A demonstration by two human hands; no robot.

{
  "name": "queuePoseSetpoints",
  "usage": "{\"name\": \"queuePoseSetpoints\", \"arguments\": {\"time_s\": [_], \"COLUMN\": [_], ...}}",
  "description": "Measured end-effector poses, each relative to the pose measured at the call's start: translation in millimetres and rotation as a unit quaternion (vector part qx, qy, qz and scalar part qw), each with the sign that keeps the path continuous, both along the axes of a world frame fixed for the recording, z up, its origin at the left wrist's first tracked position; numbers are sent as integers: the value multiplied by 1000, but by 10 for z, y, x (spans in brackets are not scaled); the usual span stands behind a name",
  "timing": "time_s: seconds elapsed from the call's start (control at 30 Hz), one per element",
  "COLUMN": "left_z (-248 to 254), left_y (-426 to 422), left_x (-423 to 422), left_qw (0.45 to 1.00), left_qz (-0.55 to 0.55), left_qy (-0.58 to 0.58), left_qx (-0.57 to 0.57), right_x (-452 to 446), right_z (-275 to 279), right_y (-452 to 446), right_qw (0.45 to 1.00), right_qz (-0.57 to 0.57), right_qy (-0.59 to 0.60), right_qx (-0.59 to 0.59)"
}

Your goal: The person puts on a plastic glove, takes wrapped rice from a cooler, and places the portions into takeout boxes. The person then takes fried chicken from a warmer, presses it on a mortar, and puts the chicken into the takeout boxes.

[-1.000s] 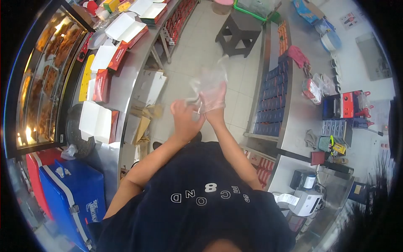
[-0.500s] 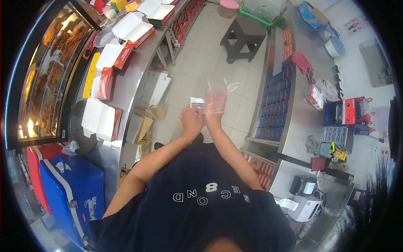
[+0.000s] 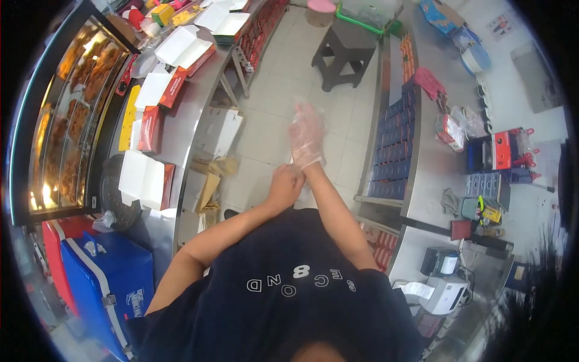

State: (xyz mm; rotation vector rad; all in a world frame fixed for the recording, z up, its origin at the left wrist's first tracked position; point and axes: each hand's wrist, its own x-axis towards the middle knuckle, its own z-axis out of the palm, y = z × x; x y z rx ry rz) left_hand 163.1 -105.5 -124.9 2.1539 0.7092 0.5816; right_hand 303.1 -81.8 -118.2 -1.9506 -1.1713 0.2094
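My right hand [image 3: 308, 131] is inside a clear disposable plastic glove [image 3: 309, 155] and stretched out over the floor. Its fingers are extended and a little blurred by motion. At the right wrist, my left hand [image 3: 286, 186] is bare and closed, gripping the glove's cuff. A thin pale edge shows just above the left fingers; whether it is glove or paper I cannot tell.
Open white-and-red cartons [image 3: 145, 181] line the steel counter at left, beside a lit glass food cabinet [image 3: 72, 120]. A blue cooler [image 3: 111, 277] stands nearer. Ahead is a dark stool [image 3: 344, 54]. The right counter holds a receipt printer [image 3: 446, 295]; stacked dark-blue boxes [image 3: 395, 145] sit below.
The right hand has gone deeper into the glove, its fingers now filling it. The left hand has moved down and right to the right wrist. The white printed slip no longer shows clearly.
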Motion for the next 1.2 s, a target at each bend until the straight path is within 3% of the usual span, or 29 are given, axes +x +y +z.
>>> {"name": "queuePoseSetpoints", "arguments": {"time_s": [0.03, 0.1, 0.23, 0.33, 0.4, 0.43, 0.5, 0.63, 0.7, 0.83, 0.9, 1.0, 1.07, 1.13, 1.2], "left_z": [17, 39, -51, -111, -115, -91, -25, 32, 9, -81, -299, -606, -590, -448, -289], "left_y": [-13, -7, -38, 20, 48, 44, 140, 454, 729, 1382, 1609, 2106, 2474, 2768, 3228], "left_x": [9, -3, -37, 24, 88, 106, 142, 135, 105, -107, -362, -780, -957, -961, -914], "left_qw": [1000, 1000, 999, 998, 997, 996, 995, 998, 999, 995, 991, 981, 929, 928, 929], "left_qz": [0, 11, -32, -59, -65, -82, -93, -60, -41, -6, 59, 154, 245, 274, 309], "left_qy": [-8, -20, 15, 19, 15, -13, -42, -5, 13, 28, 7, -4, 35, 32, 31], "left_qx": [0, 5, 25, 26, 36, 26, 19, -21, -28, -91, -116, -116, -275, -250, -204], "right_x": [-7, -49, 51, 144, 239, 272, 289, 449, 581, 761, 936, 1321, 1434, 1535, 1556], "right_z": [64, 204, 207, 221, 160, 69, -13, 30, -115, -487, -554, -969, -919, -922, -936], "right_y": [6, 12, 107, 188, 220, 261, 387, 742, 1139, 2125, 2668, 3779, 4424, 4896, 5552], "right_qw": [1000, 984, 991, 998, 983, 983, 911, 924, 968, 966, 919, 943, 929, 911, 930], "right_qz": [9, -13, 42, 16, 88, 94, 128, 137, 172, 84, 42, -1, 9, 25, -11], "right_qy": [-3, -115, -111, -46, 123, 119, 336, 334, 178, 217, 382, 332, 368, 402, 342], "right_qx": [3, -134, -62, -49, 102, 104, 201, 125, 39, 110, 85, 0, -35, -86, -133]}}
